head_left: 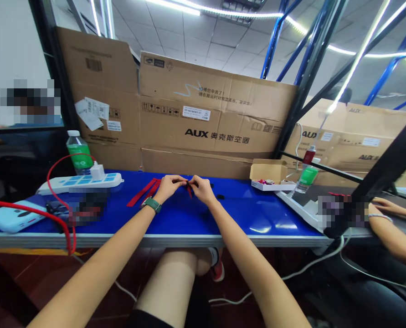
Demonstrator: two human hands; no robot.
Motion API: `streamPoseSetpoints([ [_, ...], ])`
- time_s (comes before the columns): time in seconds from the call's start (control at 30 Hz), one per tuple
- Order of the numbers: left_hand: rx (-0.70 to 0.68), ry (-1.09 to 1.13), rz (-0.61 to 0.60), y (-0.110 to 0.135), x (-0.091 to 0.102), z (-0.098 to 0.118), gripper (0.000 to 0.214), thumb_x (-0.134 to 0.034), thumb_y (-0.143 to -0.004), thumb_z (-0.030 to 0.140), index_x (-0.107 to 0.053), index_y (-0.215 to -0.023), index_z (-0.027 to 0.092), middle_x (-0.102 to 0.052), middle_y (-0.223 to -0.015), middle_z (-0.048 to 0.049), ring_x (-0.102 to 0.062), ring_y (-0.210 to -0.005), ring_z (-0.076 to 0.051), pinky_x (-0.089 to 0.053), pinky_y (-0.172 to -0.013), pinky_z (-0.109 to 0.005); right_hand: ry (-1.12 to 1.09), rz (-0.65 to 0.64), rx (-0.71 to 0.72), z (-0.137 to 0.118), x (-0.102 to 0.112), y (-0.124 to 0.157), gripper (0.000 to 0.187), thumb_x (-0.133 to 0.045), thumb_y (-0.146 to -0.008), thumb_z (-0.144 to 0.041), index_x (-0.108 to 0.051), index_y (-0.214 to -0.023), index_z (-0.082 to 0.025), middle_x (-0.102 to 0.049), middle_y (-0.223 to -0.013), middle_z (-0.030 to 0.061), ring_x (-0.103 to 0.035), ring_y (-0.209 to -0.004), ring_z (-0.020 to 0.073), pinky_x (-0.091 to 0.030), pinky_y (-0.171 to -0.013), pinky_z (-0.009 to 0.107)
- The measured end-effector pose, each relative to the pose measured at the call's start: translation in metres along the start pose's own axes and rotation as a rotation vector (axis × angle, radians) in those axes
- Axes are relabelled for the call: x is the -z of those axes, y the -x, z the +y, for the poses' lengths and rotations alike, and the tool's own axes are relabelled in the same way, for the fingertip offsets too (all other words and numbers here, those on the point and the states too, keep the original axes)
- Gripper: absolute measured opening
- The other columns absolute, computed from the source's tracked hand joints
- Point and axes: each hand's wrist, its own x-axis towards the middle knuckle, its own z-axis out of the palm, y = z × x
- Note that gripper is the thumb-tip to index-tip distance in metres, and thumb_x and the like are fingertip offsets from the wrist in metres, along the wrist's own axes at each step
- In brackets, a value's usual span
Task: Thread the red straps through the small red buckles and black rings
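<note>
hands: left hand (168,187) and right hand (203,189) together, both pinching small red piece (189,189)
strips: red strips (143,192) flat on blue bench (257,214), within left hand's reach

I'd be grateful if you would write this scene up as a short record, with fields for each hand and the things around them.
Left hand: pinches a dark item; wears a green watch
Right hand: pinches the same dark item
Nearby: red straps on a blue table
Rest: power strip, green bottle, open box
</note>
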Motion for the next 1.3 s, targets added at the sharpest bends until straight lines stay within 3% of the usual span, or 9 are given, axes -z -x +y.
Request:
streamPoseSetpoints([
  [0.1,-0.043,-0.049,0.074,0.000,0.000,0.004,0.023,-0.071,-0.077,0.039,-0.076,-0.082,0.018,-0.077,-0.083,-0.0072,-0.070,-0.080,-0.024,-0.053,-0.078,-0.034,-0.296,0.042,-0.199,-0.001,-0.008,-0.002,0.020,-0.060,-0.089,-0.040,-0.059,-0.097,-0.022,-0.073,-0.082,0.0020,-0.069,-0.071,0.0171,-0.054,-0.067,0.028],
  [0.2,-0.127,-0.158,0.023,0.003,-0.002,0.012,0.018,-0.063,-0.084,0.033,-0.074,-0.083,0.019,-0.075,-0.082,-0.0043,-0.068,-0.079,-0.021,-0.051,-0.077,-0.030,-0.533,-0.008,-0.371,-0.002,-0.009,-0.002,0.039,-0.070,-0.081,-0.052,-0.055,-0.099,-0.021,-0.073,-0.078,0.0028,-0.070,-0.066,0.0187,-0.054,-0.060,0.028],
  [0.3,-0.172,-0.216,-0.018,0.006,-0.003,0.020,0.017,-0.057,-0.088,0.029,-0.071,-0.087,0.020,-0.073,-0.083,-0.0031,-0.067,-0.080,-0.020,-0.049,-0.077,-0.029,-0.667,-0.043,-0.428,-0.005,-0.004,-0.001,0.047,-0.082,-0.070,-0.050,-0.057,-0.096,-0.020,-0.074,-0.079,0.0040,-0.070,-0.069,0.0186,-0.054,-0.064,0.027],
  [0.4,-0.174,-0.191,0.026,0.005,-0.003,0.022,0.018,-0.053,-0.092,0.030,-0.068,-0.092,0.020,-0.072,-0.087,-0.0039,-0.066,-0.084,-0.020,-0.050,-0.080,-0.030,-0.741,-0.036,-0.456,-0.007,0.000,-0.001,0.051,-0.088,-0.061,-0.044,-0.060,-0.096,-0.019,-0.075,-0.084,0.0042,-0.071,-0.077,0.0186,-0.055,-0.074,0.029],
  [0.57,-0.120,-0.065,0.112,0.001,-0.008,0.011,0.030,-0.063,-0.088,0.042,-0.062,-0.107,0.019,-0.067,-0.107,-0.0080,-0.066,-0.098,-0.021,-0.053,-0.087,-0.032,-0.737,-0.011,-0.442,-0.003,-0.002,-0.002,0.051,-0.087,-0.061,-0.039,-0.066,-0.102,-0.018,-0.073,-0.092,0.0044,-0.069,-0.082,0.0173,-0.054,-0.079,0.030],
  [0.63,-0.041,0.039,0.078,0.000,-0.012,0.004,0.043,-0.071,-0.082,0.046,-0.059,-0.112,0.019,-0.068,-0.107,-0.0087,-0.068,-0.097,-0.021,-0.055,-0.084,-0.033,-0.744,0.029,-0.419,-0.001,-0.003,-0.003,0.052,-0.084,-0.063,-0.038,-0.065,-0.107,-0.019,-0.071,-0.092,0.0030,-0.068,-0.080,0.0157,-0.054,-0.076,0.029],
  [0.77,0.096,0.152,-0.051,0.002,-0.017,-0.001,0.055,-0.084,-0.067,0.051,-0.061,-0.104,0.016,-0.072,-0.104,-0.0123,-0.070,-0.096,-0.025,-0.057,-0.083,-0.037,-0.693,0.122,-0.378,0.002,-0.002,-0.003,0.051,-0.081,-0.065,-0.035,-0.059,-0.109,-0.022,-0.067,-0.088,-0.0003,-0.064,-0.074,0.0138,-0.053,-0.070,0.026],
  [0.93,0.186,0.231,-0.132,0.003,-0.014,0.006,0.055,-0.085,-0.065,0.054,-0.069,-0.100,0.014,-0.076,-0.101,-0.0138,-0.072,-0.092,-0.026,-0.057,-0.082,-0.038,-0.594,0.125,-0.348,0.001,-0.003,-0.005,0.042,-0.077,-0.066,-0.036,-0.055,-0.099,-0.023,-0.064,-0.082,-0.0015,-0.060,-0.069,0.0132,-0.050,-0.065,0.024],
  [1.3,0.198,0.251,-0.083,0.002,-0.018,0.011,0.049,-0.087,-0.062,0.051,-0.073,-0.091,0.013,-0.077,-0.092,-0.0112,-0.072,-0.086,-0.025,-0.056,-0.087,-0.039,-0.466,0.307,-0.276,0.009,-0.009,-0.009,0.037,-0.058,-0.071,-0.030,-0.053,-0.107,-0.024,-0.062,-0.080,-0.0007,-0.063,-0.076,0.0165,-0.051,-0.064,0.025],
])
